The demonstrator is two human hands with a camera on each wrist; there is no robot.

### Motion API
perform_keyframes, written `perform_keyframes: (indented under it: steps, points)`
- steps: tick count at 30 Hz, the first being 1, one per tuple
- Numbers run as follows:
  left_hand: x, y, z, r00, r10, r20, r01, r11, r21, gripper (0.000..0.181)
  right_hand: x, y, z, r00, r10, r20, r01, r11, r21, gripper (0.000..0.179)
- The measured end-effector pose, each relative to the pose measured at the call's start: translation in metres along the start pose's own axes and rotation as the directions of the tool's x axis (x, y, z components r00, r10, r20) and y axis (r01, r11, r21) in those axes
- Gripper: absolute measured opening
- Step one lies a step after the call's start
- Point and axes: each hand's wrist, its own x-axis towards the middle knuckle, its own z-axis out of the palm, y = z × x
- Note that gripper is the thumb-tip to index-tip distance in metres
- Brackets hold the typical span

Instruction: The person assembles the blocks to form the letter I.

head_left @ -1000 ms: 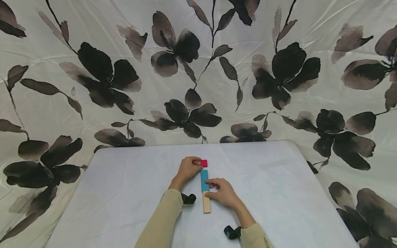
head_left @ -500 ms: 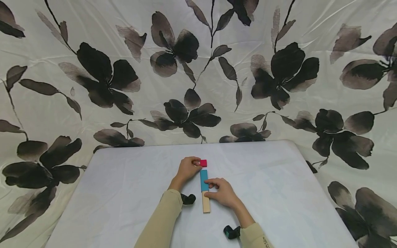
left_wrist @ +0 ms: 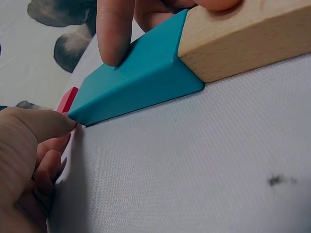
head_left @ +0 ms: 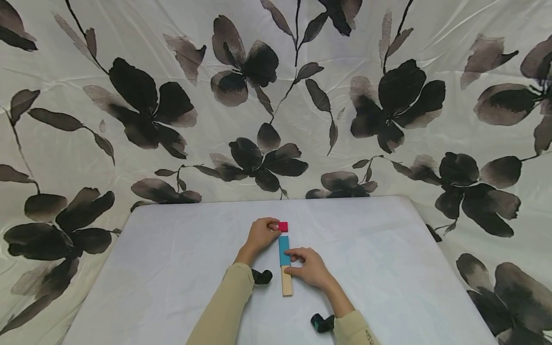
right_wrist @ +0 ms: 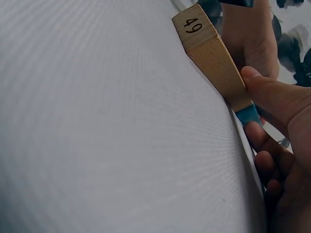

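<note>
Three blocks form a line on the table: a red block point(head_left: 283, 227) at the far end, a long blue block point(head_left: 284, 250), and a plain wooden block point(head_left: 287, 283) nearest the person. Blue and wooden blocks meet end to end; a small gap shows before the red one. The left hand point(head_left: 261, 235) pinches the red block at its left side, its thumb by the blue block's end. The right hand point(head_left: 310, 269) rests its index finger on top of the blue block and its thumb on the wooden block. In the right wrist view, the wooden block's end reads 49.
A white cloth covers the table point(head_left: 172, 268). Behind it hangs a pale curtain point(head_left: 327, 134) with dark flowers. A black wrist device point(head_left: 262, 276) sits at the left wrist, and a similar device point(head_left: 322, 323) at the right.
</note>
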Motion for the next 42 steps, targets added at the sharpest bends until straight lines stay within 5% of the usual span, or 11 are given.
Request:
perform_keyframes:
  steps: [20,42]
  points:
    - [-0.006,-0.009,-0.002,1.0,0.027,-0.008,-0.028,0.999,-0.043,0.033,0.001,0.002,0.002,1.0,0.001,-0.001,-0.001,1.0,-0.001,0.041]
    - [-0.051,-0.022,-0.027,0.999,0.033,0.019,-0.032,0.998,-0.048,0.026,0.001,0.005,-0.002,1.0,0.007,0.013,-0.008,0.999,0.047,0.034]
